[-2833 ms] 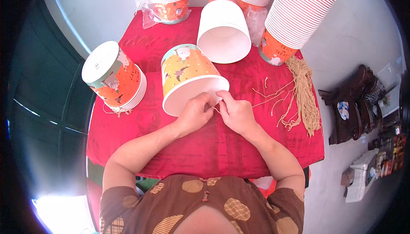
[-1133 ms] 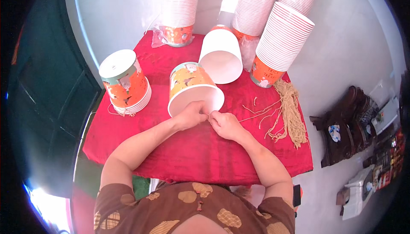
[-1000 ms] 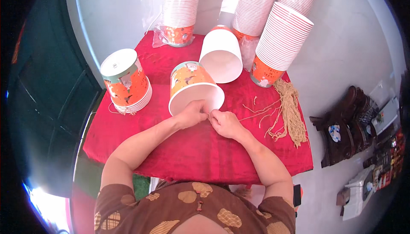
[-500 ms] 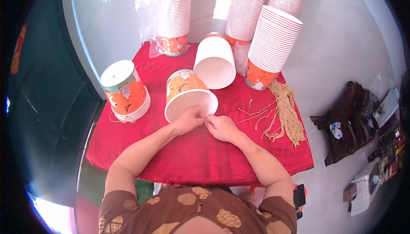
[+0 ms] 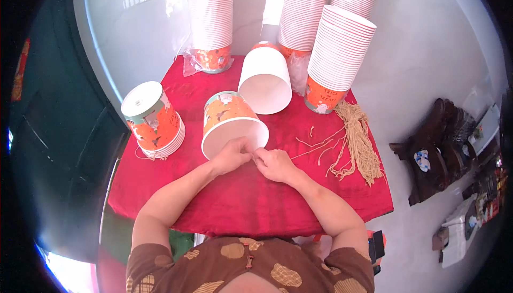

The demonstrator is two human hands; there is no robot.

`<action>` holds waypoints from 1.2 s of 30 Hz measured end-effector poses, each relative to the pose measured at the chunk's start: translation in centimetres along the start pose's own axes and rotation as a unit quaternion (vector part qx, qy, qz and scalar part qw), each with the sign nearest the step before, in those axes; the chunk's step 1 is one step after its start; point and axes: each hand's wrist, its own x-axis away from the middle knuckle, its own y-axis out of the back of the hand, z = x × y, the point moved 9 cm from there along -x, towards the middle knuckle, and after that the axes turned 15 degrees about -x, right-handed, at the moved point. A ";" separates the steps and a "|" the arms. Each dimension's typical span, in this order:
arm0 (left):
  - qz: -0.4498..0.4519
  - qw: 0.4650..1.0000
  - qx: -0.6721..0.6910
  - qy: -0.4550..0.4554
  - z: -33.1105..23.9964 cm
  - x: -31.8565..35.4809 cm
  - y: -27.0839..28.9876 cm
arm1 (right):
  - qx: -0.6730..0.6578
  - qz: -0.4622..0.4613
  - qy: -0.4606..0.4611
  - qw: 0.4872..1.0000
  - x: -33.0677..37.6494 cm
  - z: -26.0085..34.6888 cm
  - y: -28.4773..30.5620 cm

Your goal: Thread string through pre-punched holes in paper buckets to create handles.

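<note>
An orange patterned paper bucket (image 5: 227, 110) lies tilted on its side before me, its white mouth facing me. My left hand (image 5: 234, 154) is closed, its fingertips at the lower right of the bucket's rim and partly in front of the opening. My right hand (image 5: 275, 164) is pinched closed right beside it, the fingertips of both hands meeting at the rim. Whatever lies between those fingers is too small to make out. A thin tan cord runs across the cloth from near my right hand toward a bundle of tan cords (image 5: 357, 144) on the right.
A short stack of upside-down orange buckets (image 5: 157, 126) stands at left. Behind my bucket another bucket (image 5: 265, 68) lies on its side. Tall bucket stacks (image 5: 342, 49) line the back, some in clear plastic. A red cloth (image 5: 214, 207) covers the table; dark wooden furniture (image 5: 441, 154) stands beyond its right side.
The view has shifted slightly, so most of the table's things sit a little lower and to the left. Both hands stay at the bucket's rim, with only slight finger movement.
</note>
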 end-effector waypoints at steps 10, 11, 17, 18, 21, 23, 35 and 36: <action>-0.009 1.000 -0.004 0.014 0.6 0.1 0.1 | -0.015 -0.008 0.074 0.997 0.1 1.7 0.5; -0.009 1.000 -0.005 0.011 0.3 0.0 0.1 | -0.020 -0.013 0.105 0.994 0.3 2.5 0.8; -0.011 1.000 0.028 -0.001 1.1 0.0 -0.2 | -0.069 0.010 0.232 0.970 1.2 8.6 0.5; -0.004 0.998 0.058 0.011 1.2 0.0 -0.4 | -0.062 0.013 0.262 0.963 1.7 9.6 0.0; -0.012 1.000 0.025 -0.005 0.4 0.2 0.0 | -0.068 0.053 0.317 0.944 2.4 12.1 -0.7; -0.019 1.000 0.004 -0.010 0.1 0.2 0.0 | -0.077 0.052 0.320 0.943 2.7 12.2 -0.9; -0.017 1.000 0.012 -0.015 0.3 0.4 -0.4 | 0.058 -0.024 0.350 0.934 2.8 14.4 0.9; -0.015 1.000 0.015 -0.013 0.6 0.3 -0.6 | 0.086 -0.062 0.323 0.940 2.1 13.7 1.7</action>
